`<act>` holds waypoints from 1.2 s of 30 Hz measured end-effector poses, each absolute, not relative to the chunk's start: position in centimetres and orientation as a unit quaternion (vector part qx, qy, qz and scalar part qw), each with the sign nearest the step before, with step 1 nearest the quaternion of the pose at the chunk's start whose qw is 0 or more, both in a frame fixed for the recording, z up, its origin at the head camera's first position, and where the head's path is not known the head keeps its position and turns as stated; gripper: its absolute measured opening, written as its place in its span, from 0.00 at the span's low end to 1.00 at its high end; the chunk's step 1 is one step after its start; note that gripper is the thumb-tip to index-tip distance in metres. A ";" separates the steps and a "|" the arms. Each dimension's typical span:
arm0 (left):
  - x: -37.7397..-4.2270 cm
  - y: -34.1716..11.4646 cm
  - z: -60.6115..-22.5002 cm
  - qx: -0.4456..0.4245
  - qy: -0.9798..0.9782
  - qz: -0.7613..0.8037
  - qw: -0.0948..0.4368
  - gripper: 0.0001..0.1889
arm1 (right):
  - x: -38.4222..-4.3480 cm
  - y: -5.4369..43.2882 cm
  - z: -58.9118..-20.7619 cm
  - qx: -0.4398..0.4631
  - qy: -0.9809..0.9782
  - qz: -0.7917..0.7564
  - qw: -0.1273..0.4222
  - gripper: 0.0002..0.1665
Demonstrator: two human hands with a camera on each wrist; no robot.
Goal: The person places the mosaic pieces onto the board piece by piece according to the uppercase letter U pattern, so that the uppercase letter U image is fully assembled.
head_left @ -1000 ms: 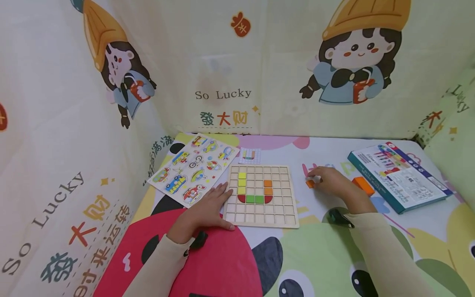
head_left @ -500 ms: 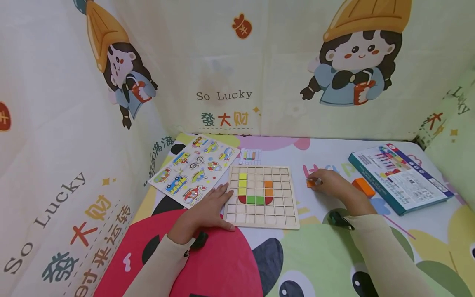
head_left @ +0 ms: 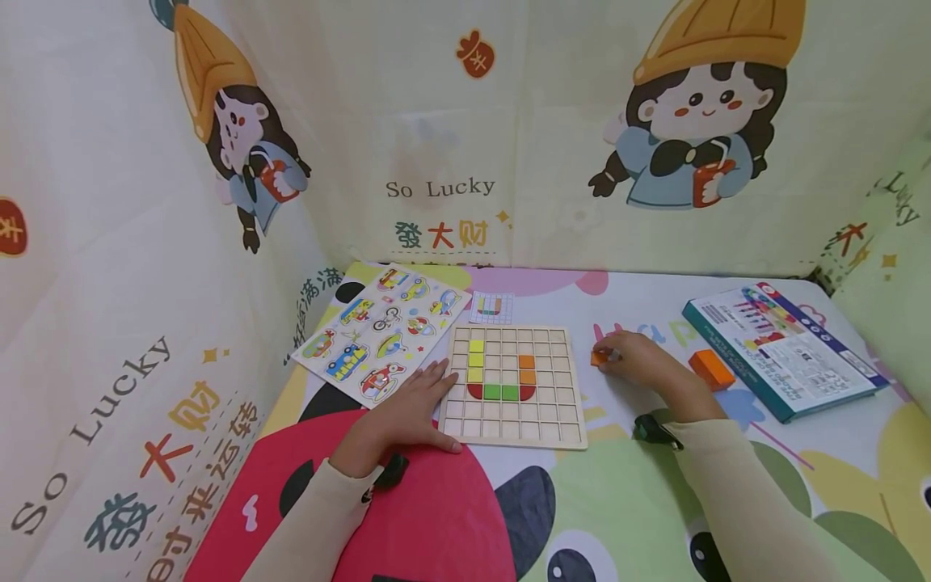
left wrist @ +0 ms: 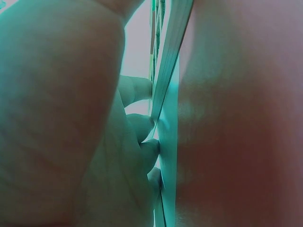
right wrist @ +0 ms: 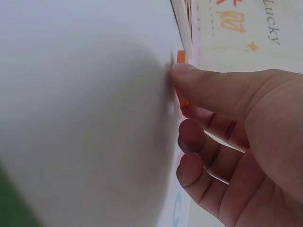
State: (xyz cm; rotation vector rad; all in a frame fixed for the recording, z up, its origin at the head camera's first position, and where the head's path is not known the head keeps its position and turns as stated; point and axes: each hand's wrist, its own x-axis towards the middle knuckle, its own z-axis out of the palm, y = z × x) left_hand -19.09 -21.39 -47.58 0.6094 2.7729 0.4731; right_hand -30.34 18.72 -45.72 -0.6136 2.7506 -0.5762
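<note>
A wooden grid board (head_left: 553, 420) lies mid-table in the head view. Set in it are a column of yellow tiles (head_left: 475, 360), two green tiles (head_left: 500, 392), two orange tiles (head_left: 527, 369) and red rounded corner pieces (head_left: 474, 392), forming a U shape. My left hand (head_left: 400, 416) lies with fingers spread, its fingertips touching the board's left edge. To the right of the board, low over the tabletop, my right hand (head_left: 643, 364) pinches a small orange tile (right wrist: 182, 57) between thumb and forefinger. The other fingers curl loosely beneath in the right wrist view.
A small pattern card (head_left: 490, 307) with a coloured U sits behind the board. A sheet of vehicle pictures (head_left: 378, 335) lies left of it. On the right are a thicker orange block (head_left: 713, 369) and a flat box (head_left: 781, 347). Printed cloth walls (head_left: 553, 162) enclose the table.
My right hand has shifted slightly left toward the board, carrying the orange tile. The left hand and the tiles on the board have stayed put.
</note>
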 end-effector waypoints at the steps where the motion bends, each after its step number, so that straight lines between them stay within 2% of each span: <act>1: -19.1 -21.4 -47.6 0.210 0.955 0.164 0.131 0.63 | -30.4 18.6 -45.7 -0.215 0.948 -0.197 0.130 0.18; 24: -19.2 -21.5 -47.9 0.211 0.956 0.161 0.127 0.64 | -31.1 14.0 -45.0 -0.274 0.939 -0.196 0.073 0.16; 29: -19.1 -21.4 -47.9 0.211 0.954 0.168 0.129 0.64 | -31.1 12.8 -44.8 -0.289 0.933 -0.202 0.077 0.17; 36: -19.1 -21.4 -48.1 0.207 0.957 0.158 0.129 0.64 | -30.9 11.1 -44.5 -0.258 0.939 -0.202 0.107 0.18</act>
